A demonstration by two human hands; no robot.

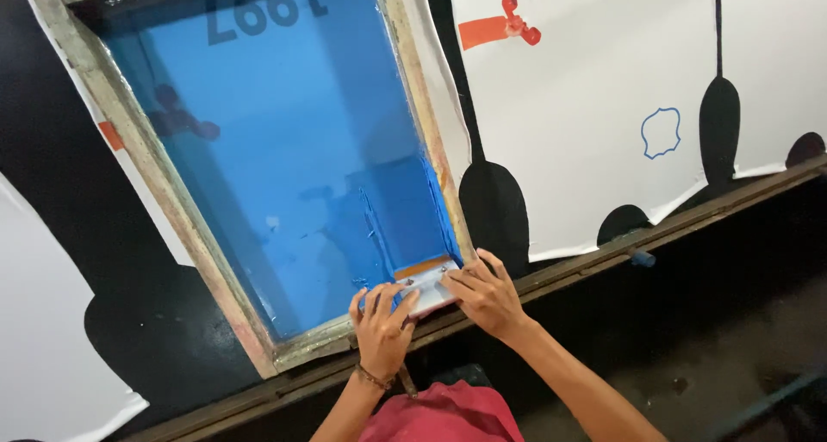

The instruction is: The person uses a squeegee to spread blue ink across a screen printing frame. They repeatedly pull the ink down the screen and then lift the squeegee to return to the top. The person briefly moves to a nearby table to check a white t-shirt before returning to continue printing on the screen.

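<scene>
One blue screen frame (258,149) lies on the surface (603,149); left hand (382,326) and right hand (487,295), two in all, both grip one squeegee (428,289) at the frame's near corner.

You are wearing a thin beaded bracelet (373,376) around your left wrist, and your forearms are showing bare, with no sleeves reaching them. You are wearing a red garment (444,414), showing creased at the bottom edge between your arms.
</scene>
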